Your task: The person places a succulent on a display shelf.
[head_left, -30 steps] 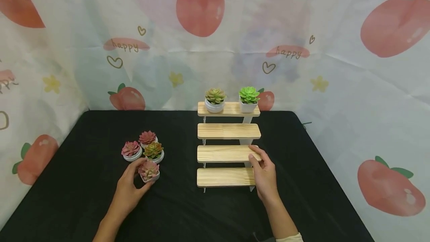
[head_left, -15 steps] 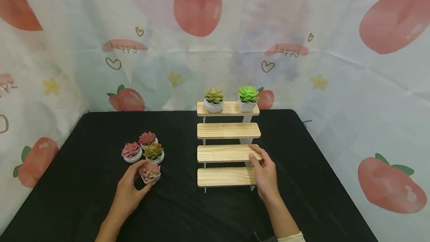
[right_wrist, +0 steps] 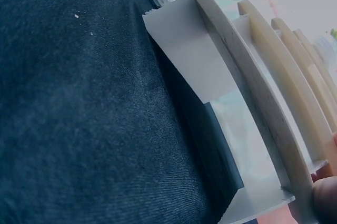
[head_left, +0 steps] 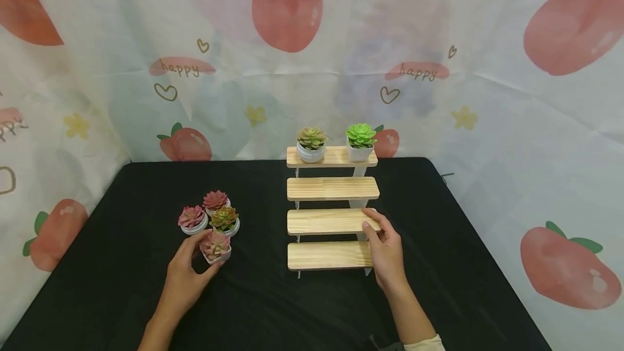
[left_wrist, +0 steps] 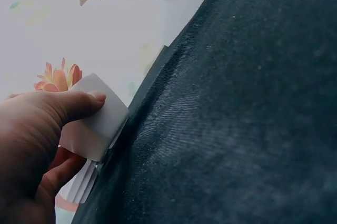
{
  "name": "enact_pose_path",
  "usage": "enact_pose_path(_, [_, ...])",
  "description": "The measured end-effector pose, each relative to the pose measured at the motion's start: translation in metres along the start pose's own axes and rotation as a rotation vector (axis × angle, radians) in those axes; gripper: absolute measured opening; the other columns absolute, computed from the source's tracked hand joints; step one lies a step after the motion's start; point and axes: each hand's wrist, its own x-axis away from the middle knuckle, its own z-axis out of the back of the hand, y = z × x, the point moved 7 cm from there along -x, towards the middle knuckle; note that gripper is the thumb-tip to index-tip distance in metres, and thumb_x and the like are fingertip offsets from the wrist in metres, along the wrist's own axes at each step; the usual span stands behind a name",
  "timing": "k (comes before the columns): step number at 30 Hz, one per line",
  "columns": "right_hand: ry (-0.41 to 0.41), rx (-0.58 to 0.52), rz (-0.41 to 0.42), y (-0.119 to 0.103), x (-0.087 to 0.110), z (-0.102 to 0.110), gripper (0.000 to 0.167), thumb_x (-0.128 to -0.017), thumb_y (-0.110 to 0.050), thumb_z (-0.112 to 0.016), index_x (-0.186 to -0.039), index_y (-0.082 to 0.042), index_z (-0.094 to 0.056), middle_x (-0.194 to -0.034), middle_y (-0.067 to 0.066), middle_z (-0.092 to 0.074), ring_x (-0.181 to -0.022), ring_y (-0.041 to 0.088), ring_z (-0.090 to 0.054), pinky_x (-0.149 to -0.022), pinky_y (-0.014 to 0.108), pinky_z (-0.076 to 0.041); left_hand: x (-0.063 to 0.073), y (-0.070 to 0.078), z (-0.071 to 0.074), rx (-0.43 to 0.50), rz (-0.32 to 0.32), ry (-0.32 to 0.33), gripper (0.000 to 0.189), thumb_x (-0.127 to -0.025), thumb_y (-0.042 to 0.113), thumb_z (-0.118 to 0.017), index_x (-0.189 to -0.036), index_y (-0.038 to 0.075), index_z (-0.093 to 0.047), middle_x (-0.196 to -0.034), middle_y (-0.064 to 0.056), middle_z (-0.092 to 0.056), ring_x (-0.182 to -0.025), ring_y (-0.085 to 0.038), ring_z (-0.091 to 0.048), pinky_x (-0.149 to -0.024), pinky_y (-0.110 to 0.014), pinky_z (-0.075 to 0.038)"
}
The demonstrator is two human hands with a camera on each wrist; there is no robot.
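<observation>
My left hand (head_left: 187, 272) pinches a square white pot with a pink succulent (head_left: 215, 246) between thumb and fingers, at the front of a small cluster. In the left wrist view the thumb lies across the white pot (left_wrist: 100, 119), which is close to the black cloth. Behind it stand a pink succulent (head_left: 192, 218), a red one (head_left: 215, 200) and an orange-green one (head_left: 223, 219), all in white pots. My right hand (head_left: 387, 251) grips the right end of the four-step wooden shelf stand (head_left: 326, 221), thumb and fingers at the second board from the bottom.
On the top board stand a dull green succulent (head_left: 312, 142) in a round white pot and a bright green one (head_left: 361, 142) in a square white pot. Black cloth (head_left: 263, 307) covers the table. A fruit-printed curtain (head_left: 312, 91) hangs behind and at both sides.
Both hands keep nearly the same place and hold. The held pink succulent has shifted only slightly; the head view has moved a little.
</observation>
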Motion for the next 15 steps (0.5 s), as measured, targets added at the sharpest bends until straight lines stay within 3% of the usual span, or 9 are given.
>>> enact_pose_path(9, [0.003,0.000,-0.008,0.0005,-0.0005,-0.0018,0.036,-0.107,-0.010,-0.057,-0.142,-0.004,-0.060,-0.154,0.007,-0.046,-0.138,0.020,-0.043,-0.102,0.021,-0.039,-0.0011,-0.0006,0.0072,0.024,0.016,0.046,0.082,-0.068,-0.009,-0.093,-0.140,0.004,-0.057,-0.125,-0.011,-0.061,-0.110,-0.008,-0.056,-0.094,-0.006,-0.040])
enact_pose_path(15, [0.007,-0.002,-0.005,-0.0008,0.0004,0.0005,0.036,-0.107,-0.009,-0.057,-0.143,-0.005,-0.059,-0.157,0.007,-0.043,-0.143,0.018,-0.038,-0.109,0.024,-0.036,-0.0040,0.0045,0.0089,0.034,-0.007,0.054,0.082,-0.067,-0.010,-0.093,-0.139,0.004,-0.058,-0.123,-0.010,-0.062,-0.109,-0.007,-0.057,-0.093,-0.007,-0.041])
